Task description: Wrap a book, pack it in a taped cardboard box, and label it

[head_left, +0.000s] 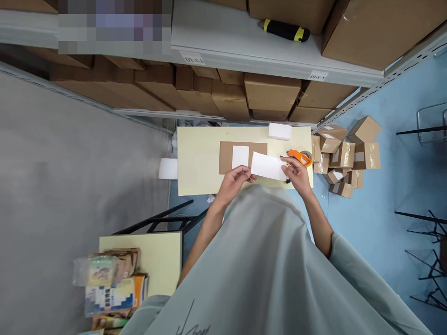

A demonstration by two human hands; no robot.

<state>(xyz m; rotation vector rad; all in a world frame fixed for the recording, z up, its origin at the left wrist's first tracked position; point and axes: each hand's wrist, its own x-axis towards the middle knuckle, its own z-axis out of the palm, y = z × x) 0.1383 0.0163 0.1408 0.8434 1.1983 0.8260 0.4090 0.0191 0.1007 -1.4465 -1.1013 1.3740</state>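
Between both hands, above the pale table (199,160), a blank white label (268,166) is stretched out. My left hand (234,184) pinches its lower left corner. The thumb and fingers of my right hand (297,174) grip its right end. Under and left of it lies a flat brown cardboard box (226,158) with a white label (240,156) on top. An orange tape dispenser (298,157) sits just beyond my right hand, partly covered by it. At the table's far edge is a small white block, perhaps a label stack (279,131).
Shelves with cardboard boxes (272,90) rise beyond the table; a black-and-yellow utility knife (286,30) lies on one shelf. Small taped boxes (342,156) are piled on the floor at right. A second table (157,246) at lower left bears packaged books (110,291).
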